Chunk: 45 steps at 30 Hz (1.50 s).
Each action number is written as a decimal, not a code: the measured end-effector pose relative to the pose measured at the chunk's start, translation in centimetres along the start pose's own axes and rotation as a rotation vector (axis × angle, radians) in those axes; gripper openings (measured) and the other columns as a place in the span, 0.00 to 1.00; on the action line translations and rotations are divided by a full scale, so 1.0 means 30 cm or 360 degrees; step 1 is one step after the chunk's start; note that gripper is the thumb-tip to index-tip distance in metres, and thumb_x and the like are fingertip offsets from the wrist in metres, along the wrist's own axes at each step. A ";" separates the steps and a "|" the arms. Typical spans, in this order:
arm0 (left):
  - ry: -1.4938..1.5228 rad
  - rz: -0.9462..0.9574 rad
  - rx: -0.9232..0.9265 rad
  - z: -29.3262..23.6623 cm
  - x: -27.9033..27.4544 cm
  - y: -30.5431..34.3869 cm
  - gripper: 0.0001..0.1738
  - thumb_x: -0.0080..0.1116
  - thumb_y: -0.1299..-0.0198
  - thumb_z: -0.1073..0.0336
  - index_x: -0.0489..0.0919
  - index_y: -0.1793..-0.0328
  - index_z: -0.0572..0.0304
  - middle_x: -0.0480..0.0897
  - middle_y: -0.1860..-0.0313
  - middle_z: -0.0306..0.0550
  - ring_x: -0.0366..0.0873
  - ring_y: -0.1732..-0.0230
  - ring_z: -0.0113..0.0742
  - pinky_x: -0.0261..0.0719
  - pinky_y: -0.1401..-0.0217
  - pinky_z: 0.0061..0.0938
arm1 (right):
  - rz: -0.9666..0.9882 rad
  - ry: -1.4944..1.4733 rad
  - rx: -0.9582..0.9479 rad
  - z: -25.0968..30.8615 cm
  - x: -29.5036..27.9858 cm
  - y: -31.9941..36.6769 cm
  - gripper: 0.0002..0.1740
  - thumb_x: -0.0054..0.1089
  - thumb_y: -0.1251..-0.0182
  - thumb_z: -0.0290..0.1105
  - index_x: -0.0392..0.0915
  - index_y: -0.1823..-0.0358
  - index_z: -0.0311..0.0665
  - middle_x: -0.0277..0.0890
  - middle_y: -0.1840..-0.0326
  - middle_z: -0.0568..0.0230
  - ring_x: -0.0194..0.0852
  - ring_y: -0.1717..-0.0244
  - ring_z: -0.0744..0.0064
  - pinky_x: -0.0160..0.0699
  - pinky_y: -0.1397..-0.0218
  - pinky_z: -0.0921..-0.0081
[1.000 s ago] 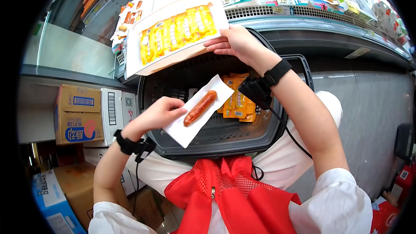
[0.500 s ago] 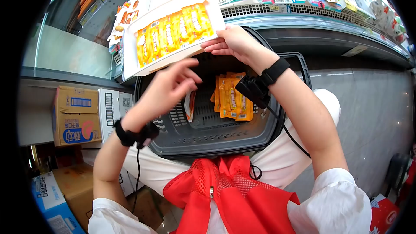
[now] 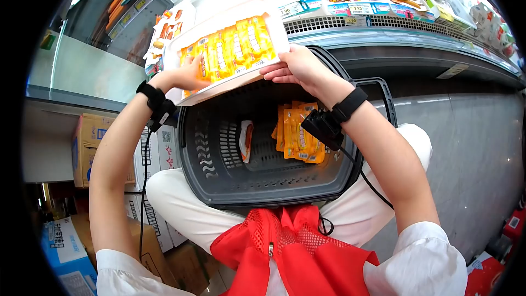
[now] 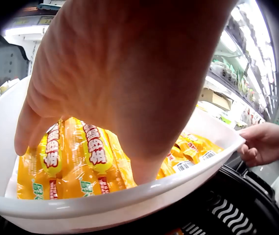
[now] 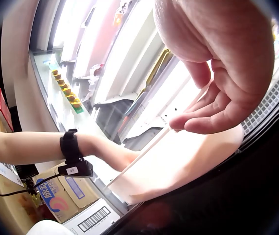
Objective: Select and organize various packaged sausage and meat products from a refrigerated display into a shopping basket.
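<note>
Reaching into the white tray, the left hand is open over the yellow packets in the head view; the black basket is nearer. Left wrist view shows its thumb and fingers apart, touching yellow packets. In right wrist view, the right hand grips the white tray with curled fingers
</note>
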<state>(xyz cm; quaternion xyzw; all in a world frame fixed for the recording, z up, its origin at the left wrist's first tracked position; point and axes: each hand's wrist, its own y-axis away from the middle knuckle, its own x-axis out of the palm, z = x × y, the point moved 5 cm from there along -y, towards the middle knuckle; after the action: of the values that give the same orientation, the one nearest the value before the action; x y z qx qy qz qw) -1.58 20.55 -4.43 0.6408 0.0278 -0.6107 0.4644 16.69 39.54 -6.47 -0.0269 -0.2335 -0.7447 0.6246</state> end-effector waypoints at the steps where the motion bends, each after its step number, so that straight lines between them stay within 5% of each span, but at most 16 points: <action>1: 0.0105 -0.0042 -0.0264 -0.006 -0.027 -0.029 0.58 0.54 0.55 0.36 0.42 0.32 0.73 0.53 0.36 0.71 0.55 0.35 0.57 0.57 0.35 0.31 | -0.0007 -0.0002 -0.0005 0.006 0.006 -0.004 0.15 0.28 0.33 0.29 0.61 0.50 0.30 0.76 0.61 0.52 0.77 0.67 0.74 0.77 0.62 0.78; 4: 0.0345 -0.0018 -0.0374 0.011 -0.028 -0.130 0.60 0.48 0.55 0.30 0.40 0.33 0.75 0.62 0.41 0.72 0.63 0.40 0.55 0.60 0.38 0.33 | -0.0046 -0.0046 -0.0042 0.004 0.004 -0.012 0.18 0.25 0.35 0.28 0.64 0.51 0.30 0.77 0.65 0.53 0.78 0.70 0.71 0.77 0.66 0.77; 5: 0.0294 -0.0167 -0.0405 0.001 -0.033 -0.139 0.58 0.56 0.54 0.39 0.41 0.34 0.77 0.64 0.44 0.71 0.66 0.41 0.49 0.69 0.44 0.32 | -0.0043 -0.0061 -0.0032 0.001 0.005 -0.013 0.18 0.25 0.36 0.28 0.63 0.51 0.29 0.77 0.65 0.53 0.78 0.70 0.71 0.77 0.66 0.78; 8: 0.0569 -0.0023 -0.0520 -0.064 -0.120 -0.072 0.58 0.63 0.57 0.44 0.41 0.33 0.74 0.66 0.45 0.67 0.70 0.45 0.43 0.78 0.58 0.28 | -0.0068 -0.0002 -0.0058 0.002 0.009 -0.002 0.19 0.25 0.36 0.27 0.63 0.49 0.29 0.77 0.66 0.53 0.78 0.71 0.71 0.77 0.67 0.78; 9: 0.0607 -0.0208 -0.0645 -0.007 -0.132 -0.107 0.50 0.67 0.58 0.53 0.50 0.35 0.71 0.70 0.49 0.60 0.73 0.51 0.38 0.80 0.69 0.22 | -0.0056 -0.0011 -0.0063 0.006 0.014 -0.001 0.19 0.25 0.36 0.27 0.63 0.49 0.29 0.77 0.66 0.53 0.78 0.71 0.71 0.77 0.67 0.78; 10: 0.0607 -0.0209 -0.0645 0.004 -0.115 -0.114 0.50 0.67 0.58 0.53 0.50 0.35 0.71 0.70 0.49 0.60 0.73 0.51 0.38 0.80 0.69 0.22 | -0.0067 -0.0020 -0.0050 0.008 0.006 0.001 0.19 0.25 0.36 0.27 0.63 0.49 0.28 0.77 0.66 0.53 0.78 0.72 0.71 0.77 0.68 0.78; 12: 0.0903 -0.0280 -0.0653 0.010 -0.127 -0.084 0.33 0.67 0.57 0.59 0.67 0.48 0.69 0.75 0.55 0.51 0.76 0.60 0.33 0.79 0.73 0.22 | -0.0058 -0.0043 -0.0065 0.019 0.013 -0.004 0.19 0.26 0.37 0.27 0.63 0.49 0.28 0.77 0.66 0.53 0.78 0.72 0.71 0.77 0.69 0.79; 20: 0.1233 -0.0547 -0.0589 0.035 -0.112 -0.034 0.17 0.65 0.54 0.64 0.74 0.59 0.60 0.78 0.64 0.42 0.76 0.69 0.28 0.75 0.74 0.20 | -0.0094 -0.0009 -0.0041 -0.005 0.006 -0.011 0.19 0.26 0.36 0.27 0.64 0.49 0.28 0.77 0.67 0.53 0.78 0.72 0.71 0.77 0.69 0.79; 28: 0.1649 -0.1061 -0.0247 0.206 -0.284 0.071 0.19 0.61 0.49 0.62 0.74 0.53 0.62 0.79 0.66 0.38 0.74 0.72 0.20 0.71 0.72 0.15 | -0.0013 -0.0019 -0.0032 0.017 0.005 -0.010 0.17 0.27 0.36 0.27 0.63 0.51 0.28 0.77 0.64 0.53 0.78 0.70 0.71 0.77 0.66 0.78; 32: 0.1993 -0.0649 0.0344 -0.048 -0.284 0.268 0.18 0.57 0.45 0.59 0.73 0.52 0.63 0.78 0.64 0.37 0.74 0.69 0.18 0.72 0.70 0.11 | 0.0032 -0.0024 -0.0010 0.020 0.003 -0.019 0.15 0.30 0.34 0.29 0.62 0.52 0.29 0.77 0.61 0.52 0.77 0.66 0.71 0.76 0.61 0.76; 36: 0.1786 0.0162 0.0489 -0.312 -0.084 0.418 0.15 0.59 0.47 0.66 0.74 0.54 0.64 0.79 0.65 0.39 0.76 0.69 0.19 0.75 0.68 0.15 | 0.0065 0.0015 -0.0004 0.025 -0.003 -0.021 0.14 0.30 0.33 0.30 0.62 0.53 0.30 0.77 0.60 0.51 0.77 0.65 0.71 0.76 0.61 0.76; 38: 0.1831 0.0274 0.0537 -0.422 0.019 0.446 0.14 0.58 0.47 0.69 0.74 0.54 0.66 0.79 0.66 0.39 0.76 0.68 0.20 0.76 0.70 0.17 | 0.0075 0.0021 0.0000 0.020 -0.004 -0.025 0.14 0.30 0.33 0.30 0.62 0.53 0.30 0.76 0.60 0.51 0.78 0.66 0.71 0.77 0.61 0.77; 42: 0.2050 0.0180 0.0465 -0.529 0.092 0.416 0.16 0.56 0.45 0.70 0.72 0.51 0.68 0.79 0.64 0.41 0.76 0.70 0.20 0.76 0.71 0.17 | 0.0086 0.0027 -0.0014 0.011 -0.006 -0.027 0.15 0.29 0.33 0.29 0.62 0.51 0.29 0.76 0.60 0.51 0.78 0.65 0.71 0.78 0.62 0.78; 45: 0.1722 -0.0259 0.0558 -0.538 0.093 0.369 0.23 0.57 0.47 0.69 0.66 0.46 0.69 0.79 0.58 0.52 0.80 0.67 0.32 0.78 0.66 0.22 | 0.0079 0.0055 -0.0005 0.001 -0.011 -0.025 0.15 0.29 0.33 0.29 0.61 0.50 0.29 0.76 0.60 0.51 0.78 0.65 0.72 0.78 0.62 0.78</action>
<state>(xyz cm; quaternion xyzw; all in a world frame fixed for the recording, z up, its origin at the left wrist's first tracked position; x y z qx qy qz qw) 18.01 22.96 -3.34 0.9253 0.2090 -0.2253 0.2223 16.06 39.94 -6.78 -0.0207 -0.2208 -0.7297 0.6468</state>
